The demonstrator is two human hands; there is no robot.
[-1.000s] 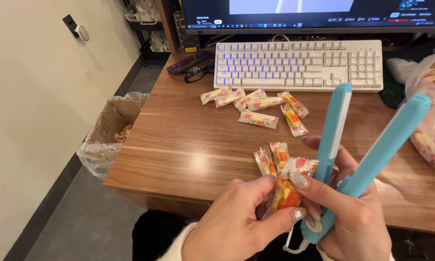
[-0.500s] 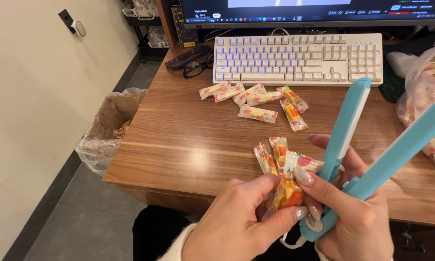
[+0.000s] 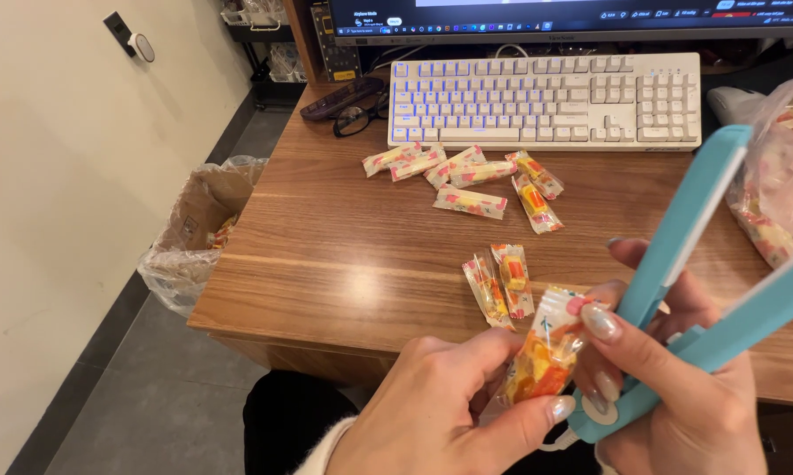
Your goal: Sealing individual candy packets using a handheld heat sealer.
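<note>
Wrapped candies (image 3: 467,180) and a keyboard (image 3: 546,101) lie beyond our hands.
Our left hand (image 3: 440,405) pinches a candy packet (image 3: 546,352); our right hand (image 3: 678,387) grips the open blue sealer (image 3: 696,264).

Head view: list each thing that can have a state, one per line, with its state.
Blue heat sealer: jaws open, held in right hand.
Candy packet: held by left hand and right fingers.
Keyboard: backlit.
Monitor: on.
Glasses: folded on desk.
</note>
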